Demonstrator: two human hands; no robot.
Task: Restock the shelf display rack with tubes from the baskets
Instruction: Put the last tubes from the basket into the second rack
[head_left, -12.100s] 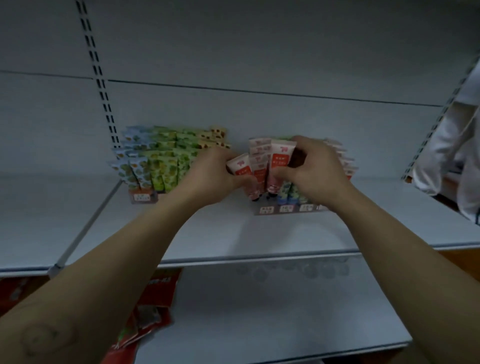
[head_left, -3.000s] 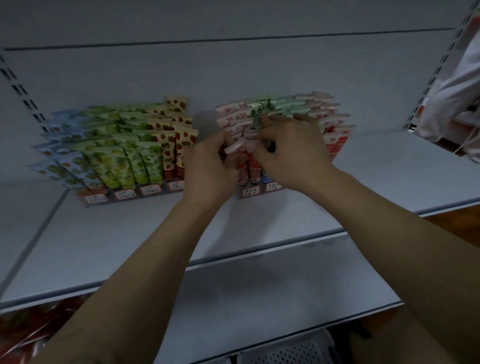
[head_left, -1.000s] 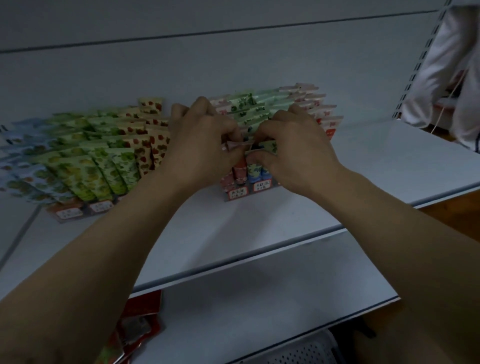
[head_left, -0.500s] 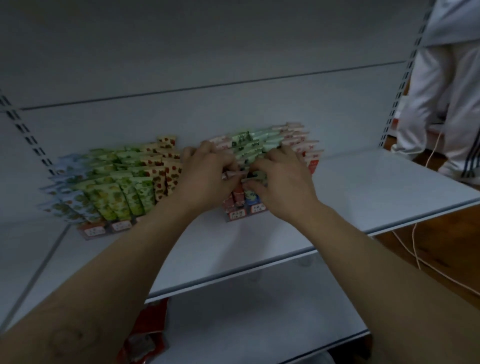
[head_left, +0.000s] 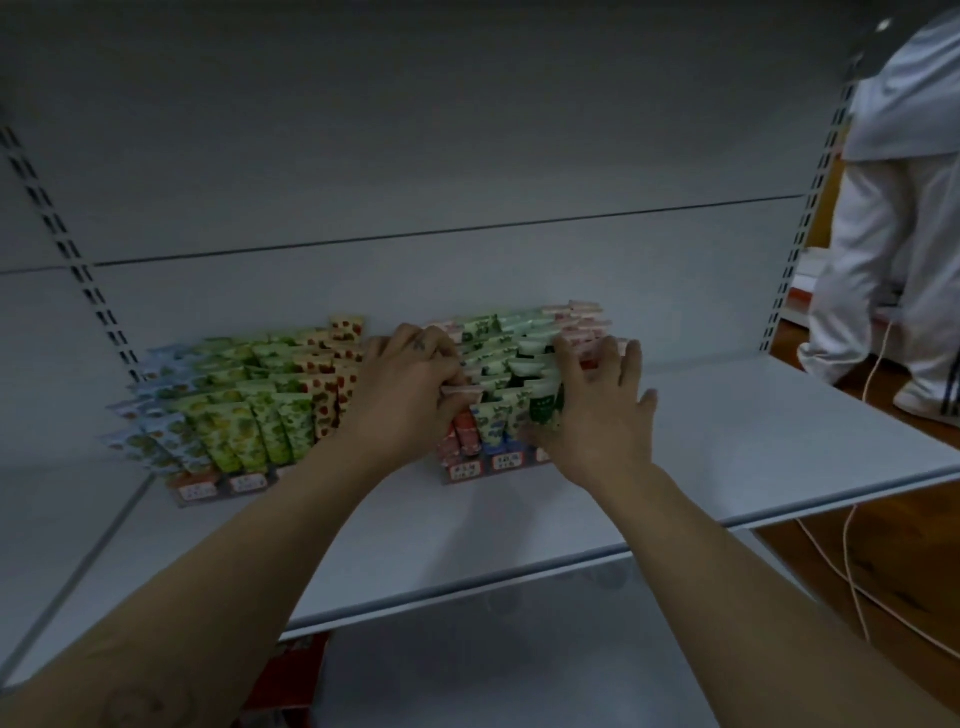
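Display rack: a stepped rack (head_left: 466, 472) stands at the back of a pale grey shelf (head_left: 727, 415), against the back panel (head_left: 467, 156), with price labels along its front strip.
Tubes: small tubes (head_left: 493, 364) stand cap-down in tight tiered columns, crimped ends up. Red-and-white ones are on the left, green leaf prints and dark green in the middle, and pink-and-white on the far right.
Second rack: just to the left on the same shelf, a second rack (head_left: 244, 483) is packed with blue, green and strawberry-print tubes.
Left hand: the left hand (head_left: 405, 384) sits at the rack's front-left corner. Its fingers curl over the crimped top of a red-and-white tube (head_left: 464, 428) and pinch it.
Right hand: the right hand (head_left: 597, 410) lies on the right half of the rack, holding nothing. Its fingers are spread and nearly straight, and its thumb touches the front green tubes.
Change in half a second: the right hand has let go of the spot where both hands were pinching together. It has slid right and fanned out over the green and pink columns, leaving the middle green columns in view. The left hand stays at the front-left column.
Surroundings: a person in white clothes (head_left: 893, 208) stands at the far right. A pale cable (head_left: 852, 545) trails over the wooden floor, and red packets (head_left: 291, 670) lie below the shelf.
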